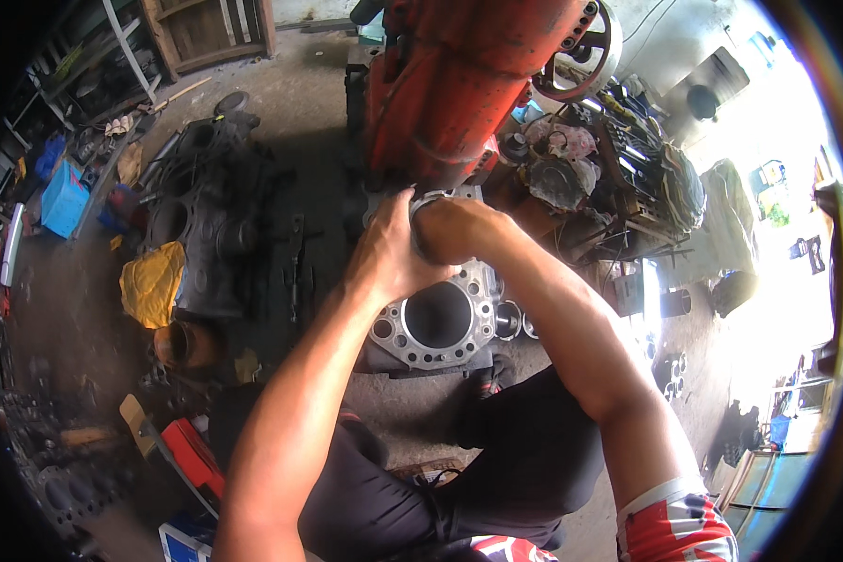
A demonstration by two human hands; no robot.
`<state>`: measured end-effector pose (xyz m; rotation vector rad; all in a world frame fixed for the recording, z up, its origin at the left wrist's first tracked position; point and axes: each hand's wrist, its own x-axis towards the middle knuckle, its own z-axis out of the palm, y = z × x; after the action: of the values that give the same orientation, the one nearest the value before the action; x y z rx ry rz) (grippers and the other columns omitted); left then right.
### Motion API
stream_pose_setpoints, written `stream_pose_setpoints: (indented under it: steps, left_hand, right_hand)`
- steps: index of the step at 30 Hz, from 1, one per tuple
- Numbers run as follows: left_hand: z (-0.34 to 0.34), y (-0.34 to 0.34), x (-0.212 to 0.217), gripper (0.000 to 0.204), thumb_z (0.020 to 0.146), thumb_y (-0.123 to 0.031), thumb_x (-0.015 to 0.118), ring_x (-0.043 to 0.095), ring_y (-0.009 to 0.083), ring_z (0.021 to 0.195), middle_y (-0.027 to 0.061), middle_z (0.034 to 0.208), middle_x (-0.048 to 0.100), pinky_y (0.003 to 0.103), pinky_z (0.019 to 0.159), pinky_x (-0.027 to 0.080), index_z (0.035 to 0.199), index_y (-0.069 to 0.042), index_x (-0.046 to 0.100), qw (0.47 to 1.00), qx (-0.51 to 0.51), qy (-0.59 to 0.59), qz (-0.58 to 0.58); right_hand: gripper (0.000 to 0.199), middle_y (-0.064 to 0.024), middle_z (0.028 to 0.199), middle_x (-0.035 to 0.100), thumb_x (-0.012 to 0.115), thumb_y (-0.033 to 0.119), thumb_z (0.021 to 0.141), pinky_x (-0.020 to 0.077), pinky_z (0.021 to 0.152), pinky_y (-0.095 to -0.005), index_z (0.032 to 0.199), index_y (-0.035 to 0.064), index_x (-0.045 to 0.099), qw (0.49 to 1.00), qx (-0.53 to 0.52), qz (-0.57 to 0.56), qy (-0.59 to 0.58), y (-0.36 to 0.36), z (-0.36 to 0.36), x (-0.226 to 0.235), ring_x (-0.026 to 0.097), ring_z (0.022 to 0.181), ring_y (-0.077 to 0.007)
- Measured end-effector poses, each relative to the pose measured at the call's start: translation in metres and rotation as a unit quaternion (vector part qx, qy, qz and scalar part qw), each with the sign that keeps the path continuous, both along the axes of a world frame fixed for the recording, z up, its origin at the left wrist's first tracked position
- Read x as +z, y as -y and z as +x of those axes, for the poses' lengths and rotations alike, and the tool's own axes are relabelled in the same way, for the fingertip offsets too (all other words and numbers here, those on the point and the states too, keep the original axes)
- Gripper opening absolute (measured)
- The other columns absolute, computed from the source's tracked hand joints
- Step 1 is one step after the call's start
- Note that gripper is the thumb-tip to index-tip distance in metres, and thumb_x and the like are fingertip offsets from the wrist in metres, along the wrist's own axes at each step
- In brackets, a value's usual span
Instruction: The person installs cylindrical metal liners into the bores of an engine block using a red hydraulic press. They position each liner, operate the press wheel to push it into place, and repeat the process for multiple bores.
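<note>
In front of me stands a grey metal engine block (482, 309) with a round bore ringed by bolt holes. Beyond that bore is the rim of a round metal sleeve (416, 245). My left hand (384, 245) is curled against its left side, thumb stretched up along the rim and some fingers out of sight. From the right, my right hand (454, 228) reaches down inside the rim; its fingers are hidden there. Directly above both hands hangs the lower end of a large red machine (459, 84).
Another dark engine block (173, 206) lies to the left, with a yellow cloth (152, 283) on it and a rusty can (183, 345) nearby. At right is a heap of metal parts (618, 178). The red machine carries a handwheel (585, 56). A red box (194, 454) sits lower left.
</note>
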<state>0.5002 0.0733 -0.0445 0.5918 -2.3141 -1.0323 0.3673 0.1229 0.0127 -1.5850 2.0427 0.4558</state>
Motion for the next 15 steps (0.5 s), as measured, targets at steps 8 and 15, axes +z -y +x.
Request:
stream_pose_setpoints:
  steps: [8,15]
  left_hand:
    - [0.002,-0.009,0.022,0.106,0.059,-0.034,0.095,0.061,0.0424,0.121,0.0261,0.129,0.061,0.049,0.103,0.050,0.145,0.003,0.044,0.997,-0.017,-0.060,-0.037]
    - [0.034,-0.019,0.052,0.105,0.056,-0.044,0.095,0.062,0.0376,0.123,0.0210,0.131,0.062,0.046,0.106,0.051,0.142,-0.002,0.050,0.986,-0.169,0.005,-0.010]
  right_hand:
    - [0.026,-0.0166,0.106,0.077,0.075,0.013,0.077,0.0592,0.083,-0.0415,0.102,0.0056,0.079,0.997,0.054,-0.040,-0.030,-0.007,0.012,0.042,0.075,0.099,-0.0314]
    - [0.014,-0.0153,0.084,0.077,0.068,0.009,0.076,0.0594,0.070,-0.0373,0.080,0.0010,0.079,0.993,0.005,0.093,0.074,-0.048,0.039,0.076,0.076,0.079,-0.0252]
